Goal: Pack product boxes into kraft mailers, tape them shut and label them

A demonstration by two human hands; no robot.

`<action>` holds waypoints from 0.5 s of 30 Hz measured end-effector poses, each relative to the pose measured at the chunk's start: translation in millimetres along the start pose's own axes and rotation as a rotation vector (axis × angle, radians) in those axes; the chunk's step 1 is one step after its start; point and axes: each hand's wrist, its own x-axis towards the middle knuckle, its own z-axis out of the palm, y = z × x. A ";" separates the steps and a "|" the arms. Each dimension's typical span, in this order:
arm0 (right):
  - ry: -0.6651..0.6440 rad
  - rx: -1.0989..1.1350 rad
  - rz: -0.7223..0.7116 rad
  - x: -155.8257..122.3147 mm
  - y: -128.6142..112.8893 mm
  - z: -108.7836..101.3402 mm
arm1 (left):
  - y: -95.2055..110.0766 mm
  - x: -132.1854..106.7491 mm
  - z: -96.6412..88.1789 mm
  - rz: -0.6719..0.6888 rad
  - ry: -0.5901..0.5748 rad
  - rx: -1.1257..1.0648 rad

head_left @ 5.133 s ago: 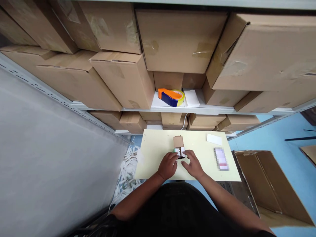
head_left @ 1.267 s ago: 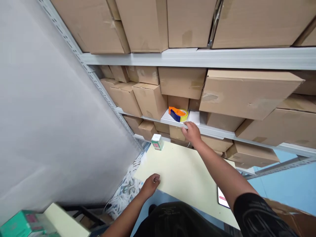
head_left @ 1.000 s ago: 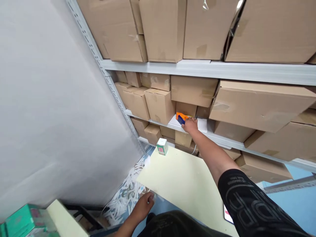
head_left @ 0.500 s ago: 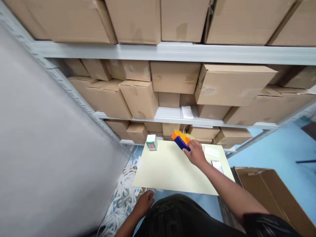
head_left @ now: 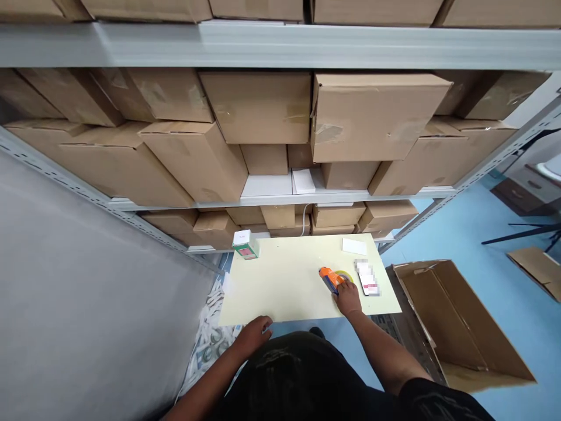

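My right hand [head_left: 348,296] grips the orange and blue tape dispenser [head_left: 332,277] with its yellowish roll, low over the right part of the pale yellow table [head_left: 289,286]. At the table's near left edge my left hand [head_left: 255,328] has its fingers curled; whether anything is in them is hidden. A small white, green and pink box [head_left: 245,244] stands at the table's far left corner. To the right of the dispenser lies a phone [head_left: 367,278], and a white card [head_left: 354,246] sits beyond it.
Metal shelves [head_left: 280,47] packed with brown cartons [head_left: 377,117] rise behind the table. A white packet [head_left: 303,180] lies in a shelf gap. An open carton [head_left: 451,321] stands on the blue floor at right. White scraps [head_left: 210,327] pile by the grey wall [head_left: 87,304].
My right hand reached to the shelf, took the tape dispenser and brought it down to the table's right part. My left hand stayed at the near left edge. The small box now stands at the far left corner.
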 end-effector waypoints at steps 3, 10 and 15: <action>0.005 -0.067 -0.006 -2.9 -1.3 -3.1 | -5.4 -7.6 -0.7 -0.022 0.043 -0.002; 0.069 0.052 -0.170 -27.5 -1.2 -33.7 | -3.3 -14.0 17.5 -0.103 0.136 -0.015; -0.055 0.194 -0.310 -8.4 -1.8 -53.4 | 33.2 -29.0 42.0 -0.222 0.216 -0.086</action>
